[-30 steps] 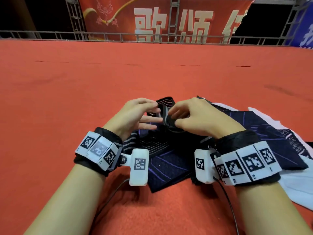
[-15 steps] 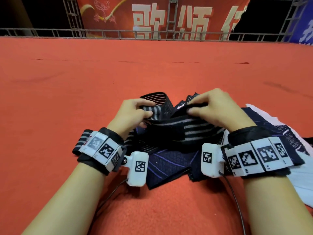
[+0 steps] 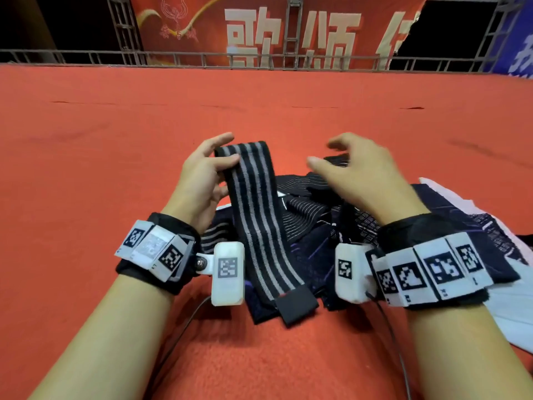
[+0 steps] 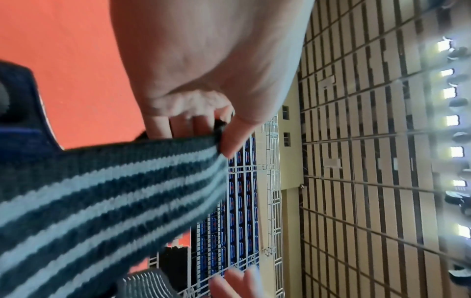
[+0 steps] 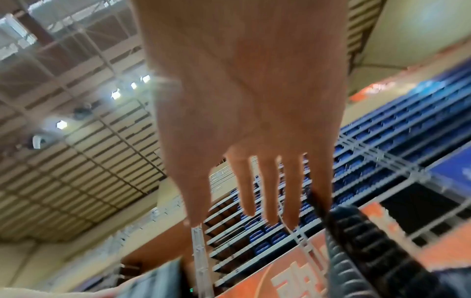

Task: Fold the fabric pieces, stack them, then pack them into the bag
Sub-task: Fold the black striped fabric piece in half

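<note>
Bare red carpet (image 3: 259,90) is lying open ahead and to the left, offering wide passage for either hand. The striped band (image 3: 256,215) is stretching across the near middle, and the heap of dark fabric pieces (image 3: 323,223) is crowding the centre and right; a white piece (image 3: 507,319), possibly the bag, is blocking the right edge.

Head cam looks forward-down from near; I see both hands over the red floor (image 3: 115,157). Wrist cams sit close under each palm, tilted up toward what look like stands; all share the striped band (image 3: 253,215).
</note>
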